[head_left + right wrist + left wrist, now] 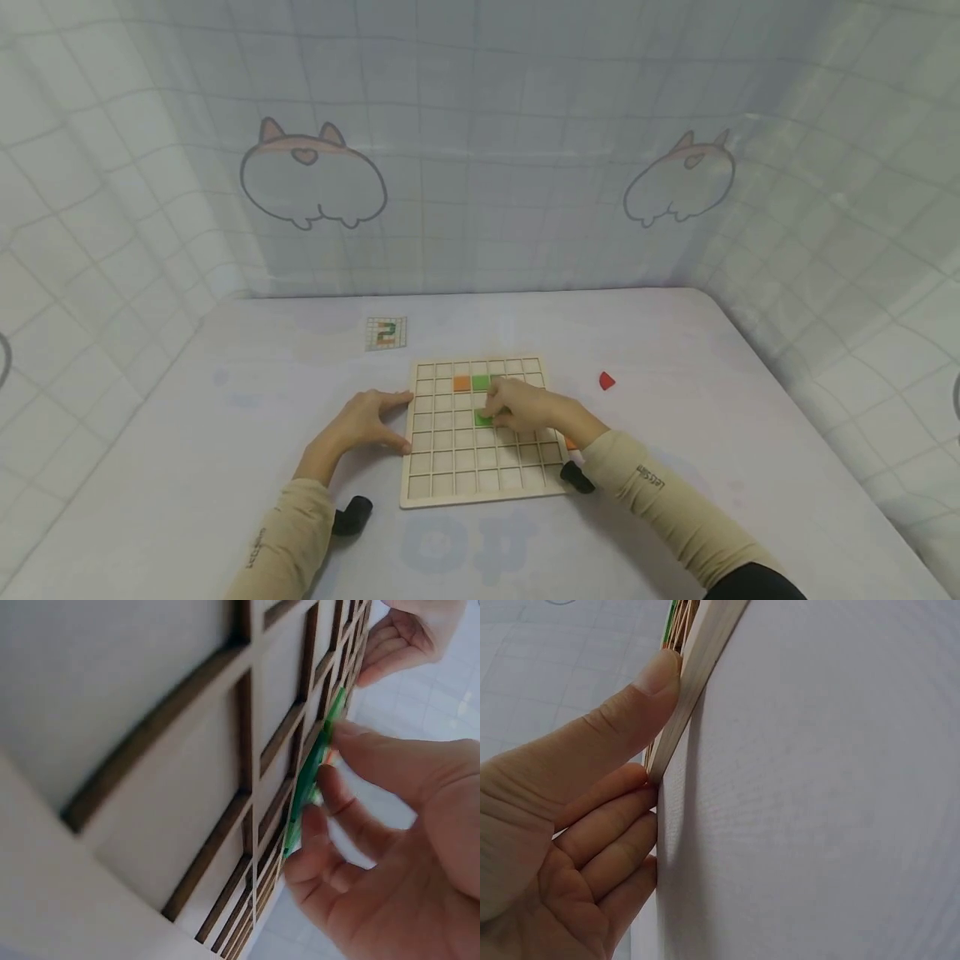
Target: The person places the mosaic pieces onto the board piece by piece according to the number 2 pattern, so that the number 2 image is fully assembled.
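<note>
A wooden grid board (406, 492) lies flat on the table. My left hand (367, 419) rests against its left edge, thumb and fingers spread apart; the left wrist view shows the thumb (658, 675) on the board's rim. Over the middle squares, my right hand (519, 405) pinches a green tile (482, 419) between thumb and fingers. That green tile (306, 780) looks slanted against the grid in the right wrist view. Higher on the board sit an orange tile (461, 383) and, beside it, another green tile (481, 382). More green shows next to it, partly hidden by the right hand.
Behind the board lies a small card (386, 333) with a coloured figure on a grid. A red piece (607, 381) is to the board's right. Part of an orange piece (572, 444) shows by the right wrist. A printed cloth wall (480, 208) stands behind the table.
</note>
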Tool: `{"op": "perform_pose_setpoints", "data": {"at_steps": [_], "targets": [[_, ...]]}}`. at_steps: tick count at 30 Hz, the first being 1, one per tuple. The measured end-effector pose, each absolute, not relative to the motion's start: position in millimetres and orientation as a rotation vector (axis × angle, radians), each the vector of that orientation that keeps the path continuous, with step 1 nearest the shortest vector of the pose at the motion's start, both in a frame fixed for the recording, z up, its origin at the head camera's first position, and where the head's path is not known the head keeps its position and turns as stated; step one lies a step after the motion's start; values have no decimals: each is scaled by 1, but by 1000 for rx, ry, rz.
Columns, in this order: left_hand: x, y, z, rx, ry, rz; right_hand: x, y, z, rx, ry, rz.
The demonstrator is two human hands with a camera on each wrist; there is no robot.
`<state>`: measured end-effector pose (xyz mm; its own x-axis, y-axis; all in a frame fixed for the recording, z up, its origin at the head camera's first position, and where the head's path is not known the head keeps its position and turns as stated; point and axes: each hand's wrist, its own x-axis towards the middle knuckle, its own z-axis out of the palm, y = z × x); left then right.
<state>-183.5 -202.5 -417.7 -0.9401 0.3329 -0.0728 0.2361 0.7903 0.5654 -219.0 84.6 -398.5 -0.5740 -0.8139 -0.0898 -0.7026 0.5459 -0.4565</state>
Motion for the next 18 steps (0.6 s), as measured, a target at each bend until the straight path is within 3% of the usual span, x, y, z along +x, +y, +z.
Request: {"op": "perform_pose_setpoints", "data": {"at_steps": [18], "targets": [[-184, -201, -418, 417, 2805, 855, -219, 90, -404, -1325, 2543, -516]]}}
